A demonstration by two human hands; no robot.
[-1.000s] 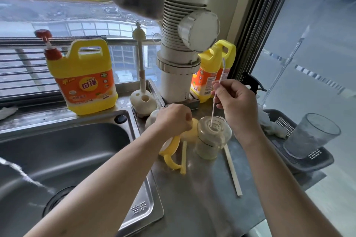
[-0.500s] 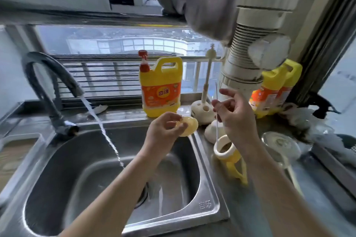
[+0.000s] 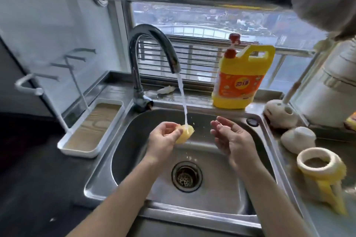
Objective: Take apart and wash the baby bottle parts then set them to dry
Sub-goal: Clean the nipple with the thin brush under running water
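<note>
My left hand (image 3: 162,141) pinches a small round yellow bottle part (image 3: 186,134) over the steel sink (image 3: 215,190), right under the running water from the curved tap (image 3: 152,42). My right hand (image 3: 230,137) hovers just right of the stream with relaxed fingers, and I see nothing in it. On the counter to the right stand the cream bottle collar with yellow handles (image 3: 320,168) and a white dome-shaped cap (image 3: 297,139).
A yellow detergent jug (image 3: 240,81) stands on the ledge behind the sink. A white brush stand (image 3: 279,115) sits at the sink's back right corner. Left of the sink lies a white drying rack with a wood-look tray (image 3: 92,127). The drain (image 3: 186,176) is open.
The view swung left from the counter to the sink. My left hand carried the yellow part under the water. The thin brush my right hand pinched is no longer seen.
</note>
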